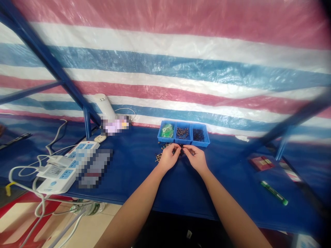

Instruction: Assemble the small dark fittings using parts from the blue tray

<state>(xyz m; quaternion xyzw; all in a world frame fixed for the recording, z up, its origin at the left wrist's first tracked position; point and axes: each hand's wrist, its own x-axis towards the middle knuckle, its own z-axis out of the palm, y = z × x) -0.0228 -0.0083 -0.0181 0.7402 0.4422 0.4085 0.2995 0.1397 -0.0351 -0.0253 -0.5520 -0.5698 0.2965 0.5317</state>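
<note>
My left hand [169,157] and my right hand [197,159] meet close together over the blue table, fingertips pinched. Something small and dark shows between them, too small to name. Beside and behind my left hand lies a loose pile of small black and brass-coloured parts [158,157], partly covered by the hand. Just beyond my fingers stand three joined blue bins. The left bin [159,139] holds green and clear pieces, the middle bin [183,141] brass-and-dark parts, and the right bin [205,143] small dark pieces.
On the left are a white power strip [53,186] with plugs and cables, a blurred-out flat item [94,168] and a white cylinder [105,107]. A red box [261,163] and a green tube-like item [274,193] lie right. Blue frame bars [49,63] slant at both sides.
</note>
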